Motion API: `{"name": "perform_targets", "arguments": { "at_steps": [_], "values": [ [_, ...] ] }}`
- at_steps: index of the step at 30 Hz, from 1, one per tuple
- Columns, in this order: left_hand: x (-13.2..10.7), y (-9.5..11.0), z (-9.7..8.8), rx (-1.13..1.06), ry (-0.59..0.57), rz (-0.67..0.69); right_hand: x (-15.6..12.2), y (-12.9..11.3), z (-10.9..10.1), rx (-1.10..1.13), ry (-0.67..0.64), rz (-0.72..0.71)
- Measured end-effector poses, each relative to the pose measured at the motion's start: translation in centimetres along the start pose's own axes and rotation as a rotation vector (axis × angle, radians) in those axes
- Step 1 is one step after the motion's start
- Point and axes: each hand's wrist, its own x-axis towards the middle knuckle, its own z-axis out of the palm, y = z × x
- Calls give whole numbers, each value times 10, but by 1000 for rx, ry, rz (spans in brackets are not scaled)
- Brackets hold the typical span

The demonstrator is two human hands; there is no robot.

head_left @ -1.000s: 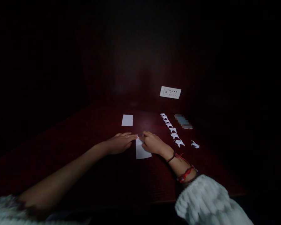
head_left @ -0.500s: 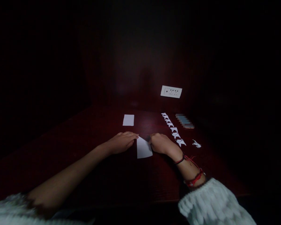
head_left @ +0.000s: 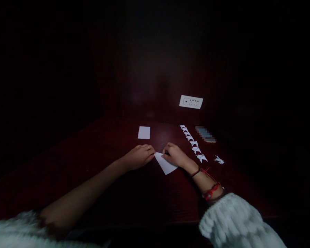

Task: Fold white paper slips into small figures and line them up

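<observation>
A white sheet of paper [head_left: 166, 166] with a slanted, folded-looking outline lies on the dark red table in front of me. My left hand [head_left: 141, 156] pinches its upper left corner between thumb and fingers. From the right, my right hand [head_left: 175, 155] rests over the paper's top edge, fingers curled and thumb on the sheet; it covers the upper right part. Beyond my left hand lies a flat white rectangle of paper [head_left: 144, 132]. To the right of my right hand runs a slanting row of several small folded paper pieces [head_left: 193, 143].
A phone [head_left: 206, 134], pixelated, lies right of the row. Nearer me is a small crumpled-looking white paper piece [head_left: 219, 159]. A white socket plate [head_left: 191, 102] is on the back wall. The table's front edge [head_left: 181, 223] is dimly visible; the surroundings are dark.
The paper has turned, its lower corner swinging to the right. My right hand has opened slightly from a tight curl and moved onto the sheet. My left hand still holds the corner.
</observation>
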Motion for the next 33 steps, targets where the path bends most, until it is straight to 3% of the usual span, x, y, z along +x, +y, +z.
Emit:
{"name": "perform_targets", "arguments": {
  "at_steps": [7,21,33],
  "values": [
    [2,-4,7,-16,42,-31,3,5,6,205,-5,45],
    [4,-6,10,-214,74,-109,4,3,6,272,36,118],
    [7,8,-10,-239,343,-105,1,-22,-11,239,260,-46]
  ]
}}
